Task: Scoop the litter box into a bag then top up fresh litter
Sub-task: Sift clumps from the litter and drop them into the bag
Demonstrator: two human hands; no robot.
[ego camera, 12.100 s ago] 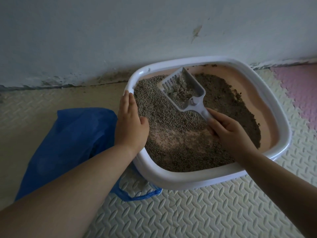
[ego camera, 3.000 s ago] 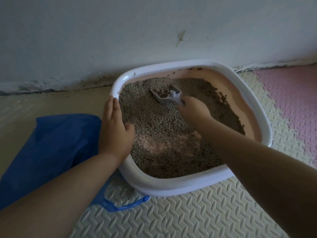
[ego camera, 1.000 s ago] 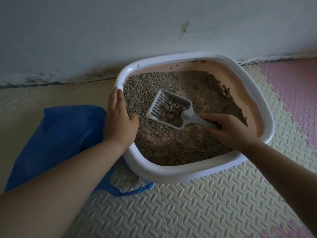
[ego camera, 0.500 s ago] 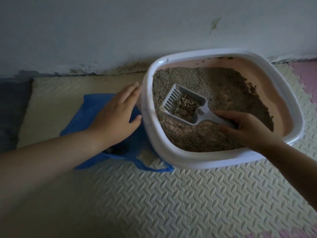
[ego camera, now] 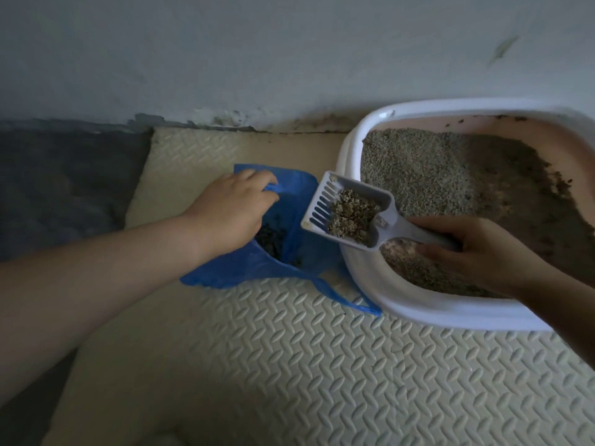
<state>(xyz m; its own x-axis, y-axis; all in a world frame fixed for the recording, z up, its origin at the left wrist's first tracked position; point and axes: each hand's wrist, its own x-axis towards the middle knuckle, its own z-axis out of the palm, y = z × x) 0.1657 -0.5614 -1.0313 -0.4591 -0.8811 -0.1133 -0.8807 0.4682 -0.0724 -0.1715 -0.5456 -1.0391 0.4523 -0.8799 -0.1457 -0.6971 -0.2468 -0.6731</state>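
A white-rimmed litter box (ego camera: pixel 418 304) with a pink inside holds grey litter (ego camera: pixel 418 175) and sits on the right against the wall. My right hand (ego camera: pixel 476 252) grips the handle of a pale slotted scoop (ego camera: pixel 325 201), which carries a clump of soiled litter over the box's left rim. Left of the box lies a blue plastic bag (ego camera: pixel 299 191). My left hand (ego camera: pixel 231 214) pinches its upper edge and holds the mouth open; dark clumps show inside.
Cream textured foam mats (ego camera: pixel 289 365) cover the floor. A grey-white wall (ego camera: pixel 257 59) runs along the back with a grimy base. A dark grey floor area (ego camera: pixel 64 175) lies at the far left beyond the mat edge.
My left hand left the box rim and took hold of the bag's edge, opening it. My right hand lifted the loaded scoop leftward to the box's left rim. The view swung left.
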